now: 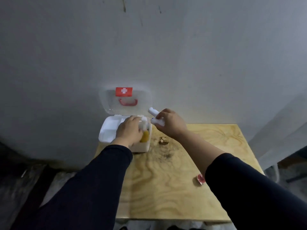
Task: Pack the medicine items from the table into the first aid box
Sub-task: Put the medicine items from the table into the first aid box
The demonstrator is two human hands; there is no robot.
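The white first aid box (106, 135) stands open at the table's far left, its clear lid (126, 100) with a red cross label and red handle leaning back against the wall. My left hand (129, 131) is over the box's right side, closed around a white-capped bottle (143, 124) with yellow contents. My right hand (169, 123) hovers just right of the box and grips a white thermometer-like device (153, 116), its tip pointing up and left. A small round red-topped jar (200, 178) sits on the table by my right forearm.
The light plywood table (174, 188) stands against a grey wall. A small brown scrap (163, 141) and dark smudges lie just right of the box. White compartments of the inner tray (109, 128) show in the box's left half. Dim floor lies on both sides.
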